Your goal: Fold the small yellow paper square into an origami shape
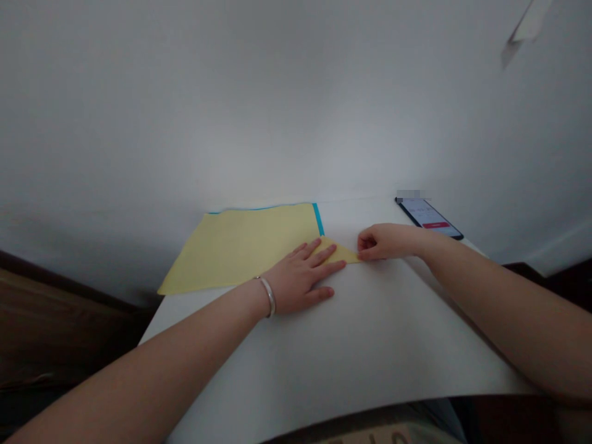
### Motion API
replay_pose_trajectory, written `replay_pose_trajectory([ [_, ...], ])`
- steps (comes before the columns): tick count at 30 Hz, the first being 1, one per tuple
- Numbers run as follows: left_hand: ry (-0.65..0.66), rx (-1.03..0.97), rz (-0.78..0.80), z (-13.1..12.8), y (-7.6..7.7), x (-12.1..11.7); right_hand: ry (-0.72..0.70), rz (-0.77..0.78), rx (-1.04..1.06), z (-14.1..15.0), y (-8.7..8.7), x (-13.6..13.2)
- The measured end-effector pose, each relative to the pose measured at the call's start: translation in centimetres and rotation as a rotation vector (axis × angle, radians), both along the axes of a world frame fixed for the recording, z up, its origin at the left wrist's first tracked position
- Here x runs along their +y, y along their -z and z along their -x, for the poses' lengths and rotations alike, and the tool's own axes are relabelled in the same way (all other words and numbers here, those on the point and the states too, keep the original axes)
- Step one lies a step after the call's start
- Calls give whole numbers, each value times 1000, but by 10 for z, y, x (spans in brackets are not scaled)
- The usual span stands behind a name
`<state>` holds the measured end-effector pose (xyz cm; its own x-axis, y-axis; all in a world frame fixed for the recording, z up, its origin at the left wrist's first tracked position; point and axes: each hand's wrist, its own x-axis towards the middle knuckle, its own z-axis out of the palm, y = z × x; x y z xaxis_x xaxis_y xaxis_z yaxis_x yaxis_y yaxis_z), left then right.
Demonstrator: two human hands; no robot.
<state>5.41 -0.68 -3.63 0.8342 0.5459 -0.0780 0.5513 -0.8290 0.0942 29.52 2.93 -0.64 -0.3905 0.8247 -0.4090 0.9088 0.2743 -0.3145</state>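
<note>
My left hand [303, 280] lies flat with its fingers spread over a small piece of yellow paper [340, 251] that narrows to a point on the right. That pointed end is pinched between the thumb and fingers of my right hand [377, 242]. Large yellow paper [240, 246] lies flat to the left, partly behind my left hand and forearm. Along its back and right edges a strip of blue paper [318, 219] shows from underneath. My left hand hides where the small piece meets the large yellow paper.
A phone [430, 217] with a lit screen lies at the back right, beyond my right wrist. The white tabletop [333, 351] runs back to a pale wall [296, 105]. Brown wooden furniture [50, 320] stands low at the left. My own clothing shows at the near edge.
</note>
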Motion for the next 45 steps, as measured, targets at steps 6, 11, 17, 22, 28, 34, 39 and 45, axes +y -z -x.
replay_pose_trajectory([
  [6, -14, -35, 8, -1, -6, 0, 43, -154, -109, 13, -5, -4],
  [11, -20, -58, 2, 5, -6, -2, 46, -71, -26, 9, -4, -2],
  [17, -59, -131, -4, 6, -1, -1, 9, -91, 143, 6, 2, -3],
  [22, -214, -298, 19, -1, 5, 5, -8, -182, 155, 10, 4, -6],
  [28, -367, -495, -27, -4, 2, 11, -54, -196, 172, 14, 1, -10],
  [34, -403, -399, -58, 1, -4, 15, -194, -316, 127, 16, 1, -11],
  [39, -337, -261, -67, 2, -6, 19, -186, -299, 136, 15, 0, -12],
  [45, -365, -219, -46, -5, -9, 22, -148, -277, 174, 15, 4, -11],
])
